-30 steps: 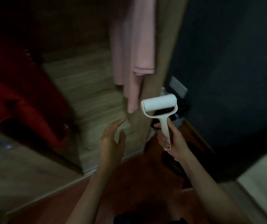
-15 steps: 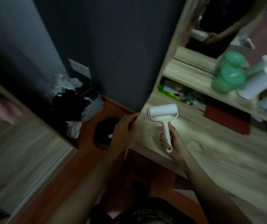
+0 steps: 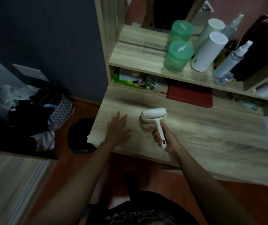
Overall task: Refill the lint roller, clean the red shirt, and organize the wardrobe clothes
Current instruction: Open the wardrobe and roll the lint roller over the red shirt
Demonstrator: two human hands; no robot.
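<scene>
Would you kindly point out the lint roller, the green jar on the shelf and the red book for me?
lint roller (image 3: 154,113), head view, on the white roll at its top.
green jar (image 3: 178,56), head view, on the lid and upper body.
red book (image 3: 190,96), head view, on the middle of its cover.

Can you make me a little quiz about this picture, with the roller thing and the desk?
1. True or false: the left hand is holding the lint roller.
2. What colour is the lid of the tub on the shelf? A) red B) green C) black
3. Fill in: the right hand grips the roller by its ______.

Key
1. False. The left hand lies open and flat over the desk; the right hand holds the roller.
2. B, green.
3. Handle. The white roll end points away from the person, low over the desk.
</scene>
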